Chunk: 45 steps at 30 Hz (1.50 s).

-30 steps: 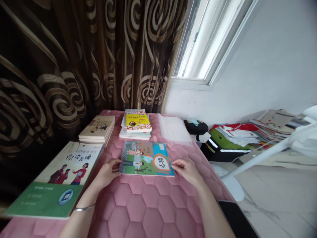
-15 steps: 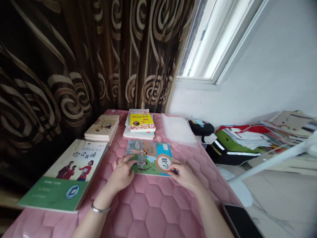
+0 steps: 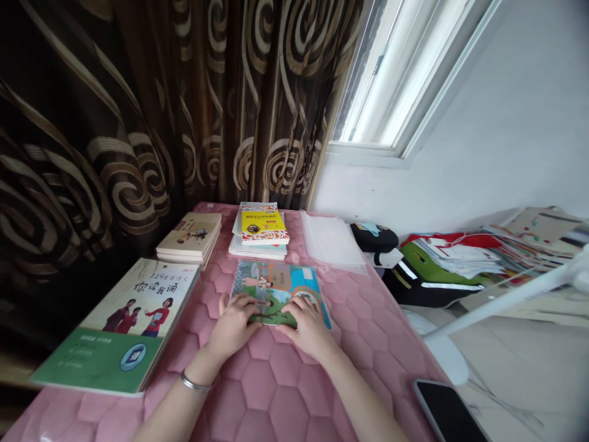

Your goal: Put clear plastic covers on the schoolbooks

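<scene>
A maths textbook [image 3: 281,279] with a colourful illustrated cover lies flat on the pink quilted surface in front of me. My left hand [image 3: 234,324], a silver bangle on its wrist, rests on the book's lower left part with the fingers spread. Over the lower right part lies my right hand [image 3: 307,322], its fingers stretched across the cover and hiding part of the round title patch. Both thumbs are by the near edge of the book.
At left lies a stack with a large green-and-cream book [image 3: 138,319] on top; behind it, smaller beige books [image 3: 191,236]. A yellow-labelled book [image 3: 263,224] tops another pile. Clear plastic sheets [image 3: 332,239], a phone [image 3: 448,410] and a white lamp [image 3: 497,313] are at right.
My right hand has moved left from the book's right corner onto its cover, nearer my left hand. The left hand has shifted slightly and now lies flatter on the book.
</scene>
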Motion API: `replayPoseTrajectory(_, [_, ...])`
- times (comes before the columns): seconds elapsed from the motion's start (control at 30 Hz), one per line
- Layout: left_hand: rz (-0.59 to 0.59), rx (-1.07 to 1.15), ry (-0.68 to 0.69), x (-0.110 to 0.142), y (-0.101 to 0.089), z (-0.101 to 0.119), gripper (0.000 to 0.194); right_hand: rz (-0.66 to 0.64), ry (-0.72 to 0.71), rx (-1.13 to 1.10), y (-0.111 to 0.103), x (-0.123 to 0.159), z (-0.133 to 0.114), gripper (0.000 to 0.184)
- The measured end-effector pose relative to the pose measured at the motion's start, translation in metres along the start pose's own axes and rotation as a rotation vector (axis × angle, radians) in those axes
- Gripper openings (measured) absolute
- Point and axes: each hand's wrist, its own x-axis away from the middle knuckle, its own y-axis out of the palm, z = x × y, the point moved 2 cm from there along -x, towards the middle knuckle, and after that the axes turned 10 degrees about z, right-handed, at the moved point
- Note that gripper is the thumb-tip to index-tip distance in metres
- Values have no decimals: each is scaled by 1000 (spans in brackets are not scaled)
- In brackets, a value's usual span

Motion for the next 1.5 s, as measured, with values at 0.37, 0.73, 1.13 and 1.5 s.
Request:
replayPoseTrajectory(0.37, [-55, -45, -168, 4, -39, -46, 22, -137, 145, -148, -46, 14, 66, 27])
replayPoseTrajectory(0.73, [-130, -20, -113, 2, -45, -55, 21, -268, 216, -343, -51, 26, 92, 36])
replayPoseTrajectory(1.13, [-73, -135, -198, 5, -37, -45, 35, -273, 213, -236, -58, 23, 80, 37])
replayPoseTrajectory(1.5, [-33, -92, 37, 0, 11, 28, 33, -33, -59, 34, -3, 2, -13, 31])
